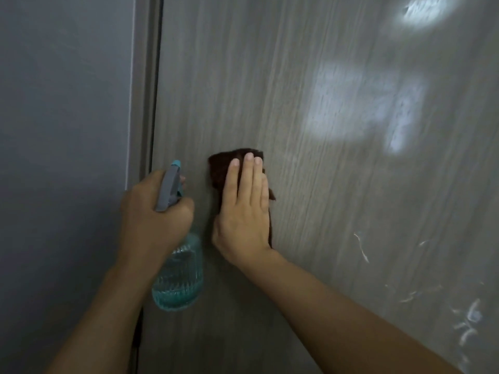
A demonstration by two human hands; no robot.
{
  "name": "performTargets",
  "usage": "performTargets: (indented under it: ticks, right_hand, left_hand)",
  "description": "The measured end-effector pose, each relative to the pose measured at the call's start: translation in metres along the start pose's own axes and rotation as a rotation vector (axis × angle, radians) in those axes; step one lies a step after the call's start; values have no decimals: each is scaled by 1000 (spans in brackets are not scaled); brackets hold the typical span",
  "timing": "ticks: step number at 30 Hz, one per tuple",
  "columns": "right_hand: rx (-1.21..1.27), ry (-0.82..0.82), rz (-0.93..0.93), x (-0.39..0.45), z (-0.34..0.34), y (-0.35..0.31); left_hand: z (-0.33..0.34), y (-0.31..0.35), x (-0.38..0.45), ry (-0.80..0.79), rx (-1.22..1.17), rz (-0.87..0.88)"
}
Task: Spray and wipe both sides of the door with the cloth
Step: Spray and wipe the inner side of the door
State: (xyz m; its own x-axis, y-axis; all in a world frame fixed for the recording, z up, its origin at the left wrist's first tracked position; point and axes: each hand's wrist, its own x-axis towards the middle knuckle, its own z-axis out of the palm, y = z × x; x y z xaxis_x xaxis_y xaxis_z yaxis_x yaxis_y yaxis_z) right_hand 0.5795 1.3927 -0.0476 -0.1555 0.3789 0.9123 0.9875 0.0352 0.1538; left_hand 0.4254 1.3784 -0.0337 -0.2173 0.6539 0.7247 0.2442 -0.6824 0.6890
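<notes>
Item, left hand (154, 211): clamped round spray bottle (176, 279), idle beside door (270, 76) edge. Item, right hand (244, 209): fingers flat, pressing brown cloth (220, 168) against door. Unwiped wet streaks lie rightward and above; right hand nearer.

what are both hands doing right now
Left hand: grips the spray bottle.
Right hand: open, flat fingers pressing the brown cloth against the door.
</notes>
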Motion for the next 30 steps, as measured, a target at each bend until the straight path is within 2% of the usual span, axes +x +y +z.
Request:
performTargets:
  ticks: [4,10,14,22,25,30]
  right_hand:
    - [-144,11,-200,-10,-17,54]
    - [-245,-1,-176,-54,-37,125]
    - [-200,1,-103,-43,-21,94]
    - [-120,-19,-210,28,16,-10]
    - [-121,-28,-253,29,12,-2]
    - [-171,-47,-327,-20,-14,68]
  left_hand:
    - [-10,-2,6,49,-4,-12]
    - [-17,3,4,55,60,71]
    - [-19,0,0,-7,24,39]
    - [-21,-1,-1,-2,102,49]
    - [-24,-3,-1,8,141,39]
    - [-25,-11,0,5,148,-7]
